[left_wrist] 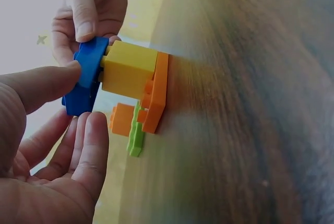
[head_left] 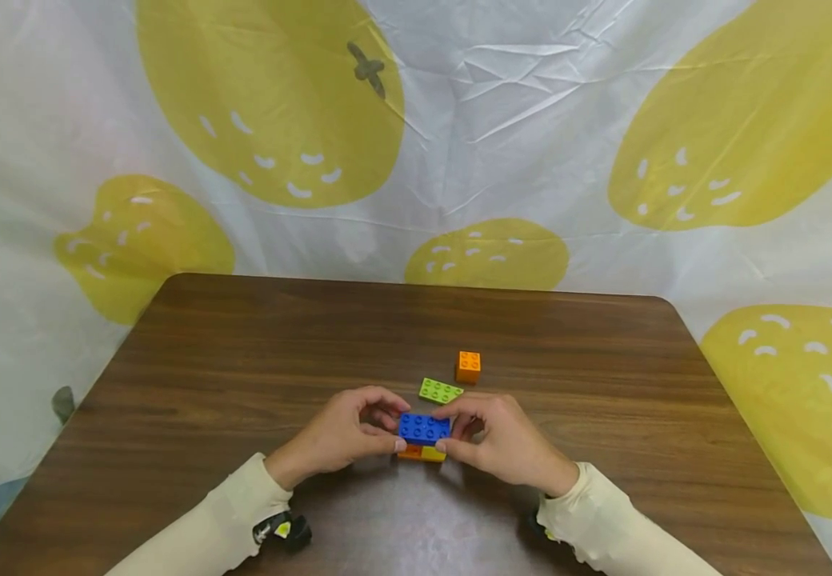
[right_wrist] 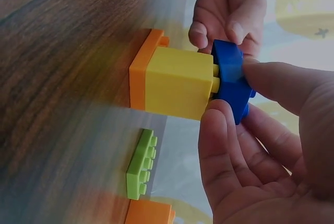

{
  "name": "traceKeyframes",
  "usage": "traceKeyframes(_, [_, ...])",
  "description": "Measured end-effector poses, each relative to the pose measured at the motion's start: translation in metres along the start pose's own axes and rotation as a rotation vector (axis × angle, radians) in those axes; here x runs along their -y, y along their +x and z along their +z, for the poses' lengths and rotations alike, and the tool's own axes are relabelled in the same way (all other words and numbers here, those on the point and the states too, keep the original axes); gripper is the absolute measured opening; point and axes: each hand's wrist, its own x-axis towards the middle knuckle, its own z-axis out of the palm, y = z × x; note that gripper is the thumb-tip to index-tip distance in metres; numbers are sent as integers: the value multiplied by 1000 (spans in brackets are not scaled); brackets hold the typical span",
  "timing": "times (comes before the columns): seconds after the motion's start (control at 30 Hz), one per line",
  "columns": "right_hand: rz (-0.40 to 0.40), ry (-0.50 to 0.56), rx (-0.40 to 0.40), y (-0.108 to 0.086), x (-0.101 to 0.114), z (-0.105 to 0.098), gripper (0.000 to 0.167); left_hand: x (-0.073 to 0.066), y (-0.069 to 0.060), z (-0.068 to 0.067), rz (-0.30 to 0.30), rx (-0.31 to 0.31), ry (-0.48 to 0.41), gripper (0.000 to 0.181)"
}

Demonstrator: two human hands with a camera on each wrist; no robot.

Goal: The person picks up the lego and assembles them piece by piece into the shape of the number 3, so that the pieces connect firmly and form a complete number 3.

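Nearest the head camera: the cream sleeves (head_left: pixel 200 520), coming in from the lower corners over the brown bench (head_left: pixel 279 344). Past them, both hands meet at one blue brick (head_left: pixel 425 430). Left hand (head_left: pixel 337 432): half closed, thumb and fingers pinching the blue brick's left end. Right hand (head_left: pixel 506 440): similar half-closed pinch on its right end. Top studs sit uncovered between the two grips.

Position of blue brick: over the yellow brick (right_wrist: pixel 177 80), slightly tilted in the wrist views. Yellow studs show in the gap beneath, so it is not fully seated. Whether the two touch at every stud, cannot tell. Yellow brick stands on the right part of a flat orange brick (left_wrist: pixel 160 88), whose left-hand studs are bare; this stack rests on the bench.

Judgement: gripping both ends probably serves to level and align the blue brick while keeping its underside free of fingers.

Beyond the stack, apart from it: a green brick (head_left: pixel 439 390) with slanted end, then an orange cube (head_left: pixel 469 366), likely set there as spares outside the working space.
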Motion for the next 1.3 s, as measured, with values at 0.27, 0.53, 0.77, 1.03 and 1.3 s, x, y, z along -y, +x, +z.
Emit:
traceKeyframes(0.27, [7,17,-18,-2,-3,2,31,3,0,1,-5,-1,-10,42])
traceKeyframes(0.53, [-20,25,-33,-4,-6,3,32,2,1,3,-29,-5,-23,38])
traceKeyframes(0.77, [-42,13,-23,-2,-8,3,32,3,1,3,-36,-4,-15,35])
traceKeyframes(1.03, [-72,-21,11,3,-6,0,28,5,1,0,-40,7,-25,35])
traceKeyframes(1.3, [-78,1,28,4,-10,0,27,4,0,-1,-19,8,12,35])
